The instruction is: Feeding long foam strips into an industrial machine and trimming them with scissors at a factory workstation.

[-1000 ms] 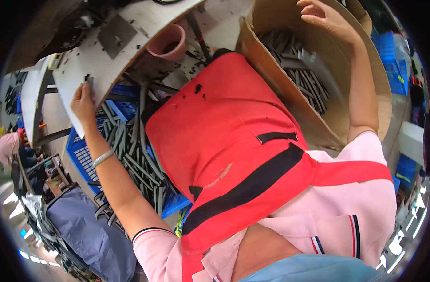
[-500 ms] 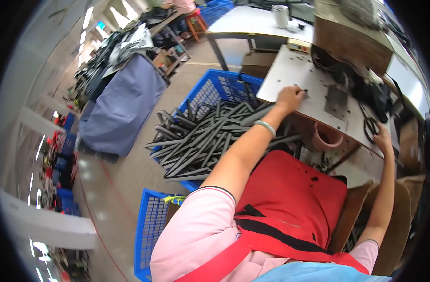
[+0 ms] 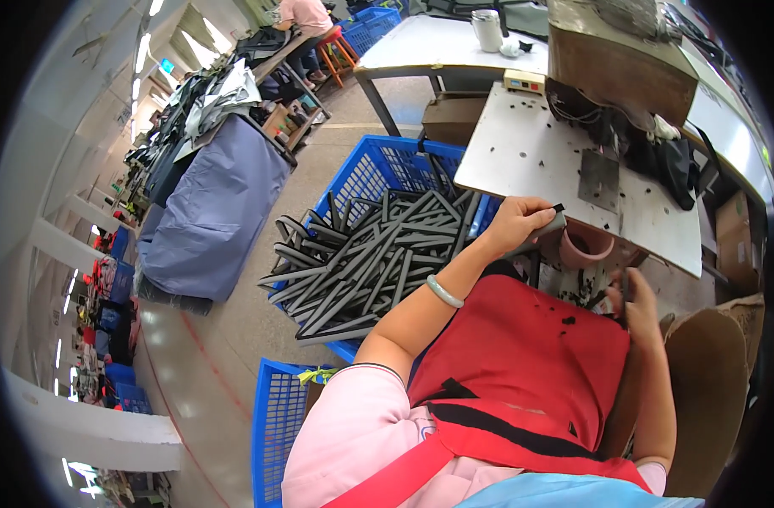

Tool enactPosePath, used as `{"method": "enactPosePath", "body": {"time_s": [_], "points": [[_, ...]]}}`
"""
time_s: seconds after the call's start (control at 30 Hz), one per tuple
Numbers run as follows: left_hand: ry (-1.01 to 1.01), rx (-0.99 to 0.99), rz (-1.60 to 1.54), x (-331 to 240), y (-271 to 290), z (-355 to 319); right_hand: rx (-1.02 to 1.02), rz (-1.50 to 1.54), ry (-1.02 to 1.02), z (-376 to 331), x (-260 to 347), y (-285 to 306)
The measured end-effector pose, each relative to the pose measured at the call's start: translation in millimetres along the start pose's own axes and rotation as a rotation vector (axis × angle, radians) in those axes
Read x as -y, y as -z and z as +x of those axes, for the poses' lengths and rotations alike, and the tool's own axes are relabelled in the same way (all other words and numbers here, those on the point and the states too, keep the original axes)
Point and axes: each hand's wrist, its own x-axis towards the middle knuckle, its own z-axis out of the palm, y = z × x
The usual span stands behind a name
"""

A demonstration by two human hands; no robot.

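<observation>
Strip (image 3: 546, 227), grey with a black tip, is pinched in the left hand (image 3: 515, 225) at the near edge of the white table (image 3: 531, 148), above a pink cup (image 3: 586, 247). Right hand (image 3: 636, 298) sits low beside the red apron (image 3: 522, 364); its grip cannot be told. Farther off, a blue crate (image 3: 378, 173) holds many grey strips (image 3: 361, 258).

Grey strip (image 3: 546, 227), blue crate (image 3: 378, 173)

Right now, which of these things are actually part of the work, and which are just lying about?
In use:
left hand gripping a grey strip
right hand low beside the pink cup
white worktable
blue crate of grey strips

Lying about:
white mug on the far table
covered cart
brown box
</observation>
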Motion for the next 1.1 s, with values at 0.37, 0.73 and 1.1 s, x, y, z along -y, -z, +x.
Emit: {"method": "enactPosePath", "body": {"time_s": [0.37, 0.73, 1.1], "points": [[-0.082, -0.004, 0.084, 4.3, -14.4, -10.9, 0.161, -0.097, 0.032, -8.9, 32.3, -46.5], [-0.050, 0.071, 0.141, 29.4, -23.9, -10.1, 0.051, -0.155, 0.067, -8.8, -1.2, -47.0], [-0.143, 0.061, 0.379, -16.1, -20.4, 21.9, -0.177, -0.521, 0.102, 76.3, -17.8, 52.9]]}}
